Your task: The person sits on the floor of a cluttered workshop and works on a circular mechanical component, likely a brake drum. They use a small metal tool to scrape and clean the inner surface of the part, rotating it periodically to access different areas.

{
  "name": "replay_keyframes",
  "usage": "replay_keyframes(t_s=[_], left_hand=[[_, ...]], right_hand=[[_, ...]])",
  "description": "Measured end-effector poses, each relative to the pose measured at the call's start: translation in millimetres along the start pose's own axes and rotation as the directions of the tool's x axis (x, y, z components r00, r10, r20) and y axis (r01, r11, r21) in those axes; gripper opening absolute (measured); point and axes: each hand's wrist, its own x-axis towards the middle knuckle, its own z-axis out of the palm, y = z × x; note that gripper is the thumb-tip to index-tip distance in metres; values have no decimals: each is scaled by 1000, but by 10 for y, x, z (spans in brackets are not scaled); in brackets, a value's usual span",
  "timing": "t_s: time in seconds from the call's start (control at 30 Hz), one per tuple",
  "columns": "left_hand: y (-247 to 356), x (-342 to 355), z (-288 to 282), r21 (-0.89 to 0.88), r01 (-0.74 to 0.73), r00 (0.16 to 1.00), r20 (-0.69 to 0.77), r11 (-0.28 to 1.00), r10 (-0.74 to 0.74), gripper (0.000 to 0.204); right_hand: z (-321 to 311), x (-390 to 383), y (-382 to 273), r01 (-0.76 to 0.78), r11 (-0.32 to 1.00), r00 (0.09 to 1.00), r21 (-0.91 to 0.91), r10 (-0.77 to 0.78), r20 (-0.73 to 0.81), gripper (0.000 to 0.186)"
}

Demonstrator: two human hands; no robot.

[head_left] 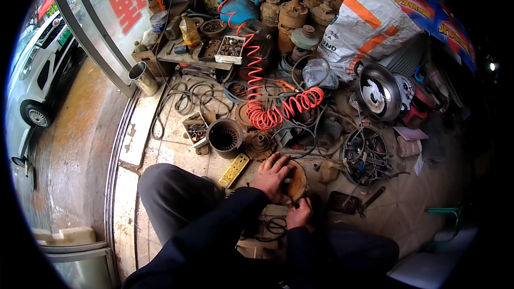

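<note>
Between my knees is a rusty round metal part [296, 184], like a pump or motor cover. My left hand [271, 179] grips it from the left, fingers curled over its top. At the part's near edge my right hand [299, 214] is closed; whatever its fingers pinch is too small to make out. Left of the part lies a yellow power strip [234, 171]. Beyond that stand a dark hollow motor housing [225, 153] and a rusty flanged piece [259, 144]. A dark looped cable [274, 227] lies below my hands.
A red coiled air hose [286, 108] hangs ahead. A basket of tools [365, 155] and a steel pan [379, 92] sit to the right. Farther back are a low bench [201, 63], old pumps [293, 15] and a white sack [364, 21]. A glass door frame [91, 32] borders the left.
</note>
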Motion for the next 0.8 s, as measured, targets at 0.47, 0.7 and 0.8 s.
replay_keyframes(t_s=[0.47, 0.7, 0.8], left_hand=[[-5, 10, 34, 21, -20, 999, -32, 1000, 20, 105], [-3, 1, 39, 31, -10, 1000, -28, 999, 11, 106], [3, 7, 21, 29, -6, 999, -33, 1000, 7, 106]], right_hand=[[-66, 45, -81, -81, 984, 992, 157, 64, 108, 21], [-24, 32, -72, -53, 996, 998, 65, 51, 31, 18], [-74, 58, -132, -31, 993, 997, 116, 23, 69, 16]])
